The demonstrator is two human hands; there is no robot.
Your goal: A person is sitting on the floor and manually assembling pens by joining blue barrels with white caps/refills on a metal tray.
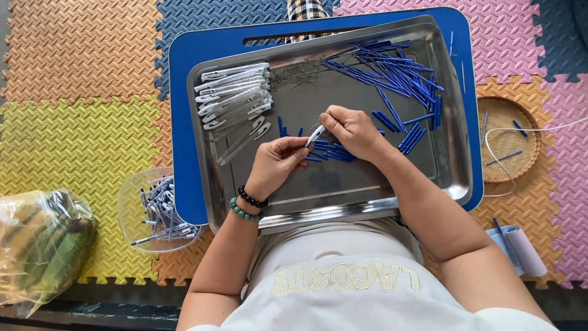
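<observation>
Both hands meet over the middle of the steel tray (453,178), which sits on a blue lap table (184,122) above the person's lap. The left hand (277,164) has its fingers curled in, thumb and fingertips pinching the lower end of a white pen barrel (315,135). The right hand (350,130) closes its fingertips together on the barrel's upper end — the two hands nearly touching, the barrel slanting between them.

Just under the hands lies a scatter of short blue caps (331,152) on the tray floor. Up in the far right corner, a loose heap of blue refills (392,70); to the left, a neat row of white pen barrels with clips (236,98), side by side. A small cluster of thin metal springs (294,75) rests between those two piles.

Off the tray, at the left — a clear plastic tub (125,202) holding finished pens. Farther left, a plastic bag (37,245). At the right, a woven basket (505,138) on the foam floor mat (79,55).
</observation>
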